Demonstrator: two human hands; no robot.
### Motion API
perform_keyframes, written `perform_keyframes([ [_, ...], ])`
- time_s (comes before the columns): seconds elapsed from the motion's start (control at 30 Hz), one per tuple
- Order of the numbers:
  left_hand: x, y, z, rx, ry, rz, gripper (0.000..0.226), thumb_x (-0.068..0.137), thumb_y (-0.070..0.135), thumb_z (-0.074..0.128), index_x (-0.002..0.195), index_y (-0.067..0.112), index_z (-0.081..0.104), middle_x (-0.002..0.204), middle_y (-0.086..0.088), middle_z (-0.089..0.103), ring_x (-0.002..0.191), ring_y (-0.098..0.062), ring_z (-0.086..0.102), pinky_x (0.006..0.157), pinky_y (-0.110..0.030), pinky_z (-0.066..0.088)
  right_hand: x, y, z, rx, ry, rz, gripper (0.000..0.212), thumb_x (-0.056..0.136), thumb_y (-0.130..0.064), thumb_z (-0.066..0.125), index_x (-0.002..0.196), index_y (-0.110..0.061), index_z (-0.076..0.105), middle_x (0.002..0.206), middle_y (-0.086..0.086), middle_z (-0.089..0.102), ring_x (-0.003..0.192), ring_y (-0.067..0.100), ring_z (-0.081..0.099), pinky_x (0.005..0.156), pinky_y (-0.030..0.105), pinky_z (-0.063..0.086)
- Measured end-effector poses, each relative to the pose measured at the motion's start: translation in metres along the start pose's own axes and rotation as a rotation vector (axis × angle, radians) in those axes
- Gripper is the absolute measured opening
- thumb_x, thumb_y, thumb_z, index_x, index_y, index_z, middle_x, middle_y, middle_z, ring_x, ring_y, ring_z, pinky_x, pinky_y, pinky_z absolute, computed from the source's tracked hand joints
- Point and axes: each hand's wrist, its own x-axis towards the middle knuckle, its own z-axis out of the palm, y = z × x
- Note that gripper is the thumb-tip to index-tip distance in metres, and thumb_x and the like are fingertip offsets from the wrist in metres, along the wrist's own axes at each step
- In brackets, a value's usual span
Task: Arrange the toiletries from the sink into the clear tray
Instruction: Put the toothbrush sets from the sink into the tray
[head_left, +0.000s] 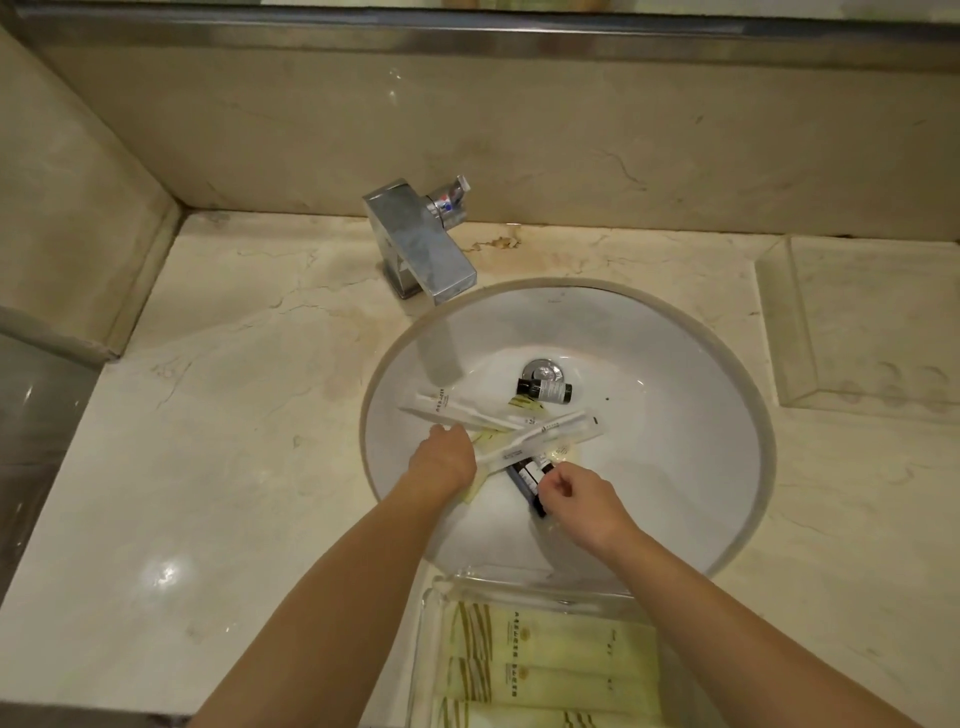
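While both hands (441, 460) reach into sink (675, 364)

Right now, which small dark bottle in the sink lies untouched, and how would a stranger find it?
Start at the round white sink and find the chrome drain in its middle. The small dark bottle lies on its side just in front of the drain, alone. Unlike the other dark bottles at the right hand, no hand touches it.
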Motion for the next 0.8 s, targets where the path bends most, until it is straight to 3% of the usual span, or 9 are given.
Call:
perform_keyframes([
  [0.13, 0.002, 0.001, -0.001, -0.082, 0.045, -0.042, 0.037, 0.096, 0.009, 0.038, 0.132, 0.006, 0.044, 0.135, -0.018, 0.043, 0.118, -0.034, 0.051, 0.096, -0.038, 0.043, 0.003, 0.000, 0.000, 0.020, -0.015, 0.007, 0.023, 0.091, -0.019, 0.049, 0.069, -0.027, 0.051, 0.073, -0.009, 0.056, 0.066, 0.009, 0.049, 0.057, 0.022, 0.036],
  [0.2, 0.003, 0.001, -0.002, -0.124, 0.041, -0.073, 0.033, 0.091, 0.004, 0.046, 0.124, 0.005, 0.049, 0.127, -0.017, 0.051, 0.112, -0.031, 0.055, 0.085, -0.034, 0.045, 0.007, 0.001, 0.001, 0.038, -0.049, 0.020, 0.021, 0.091, -0.020, 0.050, 0.072, -0.028, 0.053, 0.077, -0.009, 0.057, 0.069, 0.009, 0.051, 0.058, 0.021, 0.037],
  [0.33, 0.003, 0.001, 0.001, -0.196, -0.008, -0.088, 0.019, 0.088, 0.024, 0.059, 0.101, 0.010, 0.054, 0.100, -0.010, 0.059, 0.085, -0.024, 0.057, 0.066, -0.031, 0.042, 0.016, -0.002, 0.008, 0.150, -0.243, 0.060, 0.013, 0.090, -0.018, 0.054, 0.078, -0.022, 0.058, 0.081, -0.006, 0.056, 0.077, 0.013, 0.052, 0.071, 0.023, 0.040],
  [0.43, 0.005, 0.005, 0.005, -0.155, -0.050, -0.088, 0.029, 0.081, 0.035, 0.067, 0.093, 0.013, 0.053, 0.105, -0.010, 0.062, 0.092, -0.026, 0.062, 0.069, -0.033, 0.049, 0.020, -0.007, 0.015, 0.204, -0.374, 0.106, 0.025, 0.089, -0.016, 0.055, 0.065, -0.023, 0.054, 0.075, -0.006, 0.050, 0.072, 0.011, 0.047, 0.070, 0.024, 0.038],
  [0.53, 0.009, 0.009, 0.012, -0.137, -0.071, -0.106, 0.043, 0.083, 0.034, 0.067, 0.115, 0.008, 0.056, 0.120, -0.013, 0.056, 0.103, -0.027, 0.061, 0.084, -0.036, 0.053, 0.026, -0.010, 0.023, 0.217, -0.375, 0.133, 0.012, 0.088, -0.018, 0.059, 0.077, -0.022, 0.061, 0.087, -0.004, 0.058, 0.087, 0.016, 0.054, 0.077, 0.027, 0.042],
  [0.6, 0.013, 0.008, 0.014, -0.138, -0.080, -0.098, 0.036, 0.088, 0.026, 0.062, 0.117, 0.005, 0.056, 0.124, -0.014, 0.056, 0.105, -0.028, 0.061, 0.085, -0.035, 0.052, 0.029, -0.011, 0.025, 0.256, -0.359, 0.156, 0.005, 0.088, -0.018, 0.059, 0.085, -0.020, 0.062, 0.098, 0.000, 0.061, 0.093, 0.018, 0.056, 0.080, 0.028, 0.044],
  [0.73, 0.015, 0.009, 0.008, -0.209, -0.129, -0.039, 0.030, 0.090, 0.020, 0.062, 0.111, 0.000, 0.055, 0.111, -0.014, 0.065, 0.103, -0.029, 0.064, 0.075, -0.032, 0.047, 0.032, -0.012, 0.027, 0.358, -0.342, 0.210, 0.006, 0.087, -0.018, 0.059, 0.084, -0.022, 0.063, 0.102, 0.004, 0.062, 0.092, 0.018, 0.056, 0.080, 0.029, 0.046],
  [0.8, 0.014, 0.010, 0.005, -0.276, -0.178, -0.043, 0.020, 0.089, 0.019, 0.062, 0.094, 0.001, 0.056, 0.089, -0.015, 0.065, 0.081, -0.028, 0.066, 0.063, -0.031, 0.048, 0.032, -0.010, 0.027, 0.434, -0.331, 0.220, 0.008, 0.086, -0.015, 0.060, 0.085, -0.020, 0.066, 0.097, 0.004, 0.062, 0.089, 0.019, 0.056, 0.078, 0.030, 0.047],
])
